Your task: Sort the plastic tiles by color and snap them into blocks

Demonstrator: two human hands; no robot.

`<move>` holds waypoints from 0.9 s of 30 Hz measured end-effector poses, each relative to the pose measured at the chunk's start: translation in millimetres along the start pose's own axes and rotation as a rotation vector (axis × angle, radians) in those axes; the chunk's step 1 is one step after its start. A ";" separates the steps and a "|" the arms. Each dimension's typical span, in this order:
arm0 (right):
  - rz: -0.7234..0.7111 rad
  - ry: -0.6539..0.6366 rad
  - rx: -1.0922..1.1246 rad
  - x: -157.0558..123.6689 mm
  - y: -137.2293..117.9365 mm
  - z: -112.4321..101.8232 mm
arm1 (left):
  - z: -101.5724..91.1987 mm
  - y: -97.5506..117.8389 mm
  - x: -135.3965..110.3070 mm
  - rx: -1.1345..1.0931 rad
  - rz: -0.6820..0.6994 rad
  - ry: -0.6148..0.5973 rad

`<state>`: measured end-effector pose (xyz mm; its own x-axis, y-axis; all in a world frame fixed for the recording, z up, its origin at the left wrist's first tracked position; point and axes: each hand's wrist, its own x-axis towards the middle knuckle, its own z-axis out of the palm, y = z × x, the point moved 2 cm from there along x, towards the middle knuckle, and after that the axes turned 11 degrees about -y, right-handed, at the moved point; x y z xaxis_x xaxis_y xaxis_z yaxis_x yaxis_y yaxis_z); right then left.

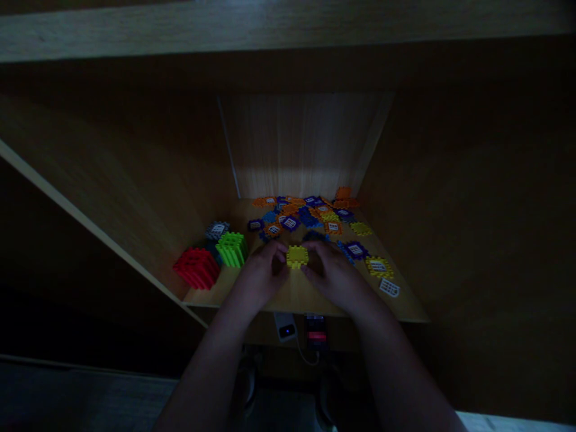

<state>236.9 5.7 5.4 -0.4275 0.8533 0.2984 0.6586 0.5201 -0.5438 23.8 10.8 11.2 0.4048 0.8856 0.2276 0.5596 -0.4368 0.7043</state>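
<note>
Between my two hands is a yellow interlocking plastic tile (297,257) with notched edges, held above the wooden shelf (292,294). My left hand (266,267) grips its left edge with thumb and fingers. On the opposite edge, the fingers of my right hand (328,267) are closed. To the left of my hands stands a stack of green tiles (232,249), and beyond it a red stack (197,267). A purple tile with a white grid (355,250) lies right of my right hand, near a yellow tile with a white grid (378,266).
Orange, blue and purple tiles (290,223) lie scattered toward the back panel (297,144). A loose white grid piece (389,287) is near the right front edge. Cabinet walls enclose both sides. Below the shelf are a phone (316,331) and a white device with a cable (285,326).
</note>
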 end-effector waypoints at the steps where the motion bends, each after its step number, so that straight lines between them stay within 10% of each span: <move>1: -0.001 -0.001 -0.003 0.0 -0.5 -0.5 | 0.0 0.0 0.0 -0.001 -0.001 -0.003; 27: -0.010 0.062 -0.111 -2.3 -4.4 -7.0 | -2.8 3.3 -1.1 -0.031 0.052 0.009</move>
<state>239.4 1.7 12.6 -0.3973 0.8469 0.3535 0.7205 0.5264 -0.4514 23.2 8.8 15.1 0.4263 0.8634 0.2700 0.5152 -0.4771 0.7120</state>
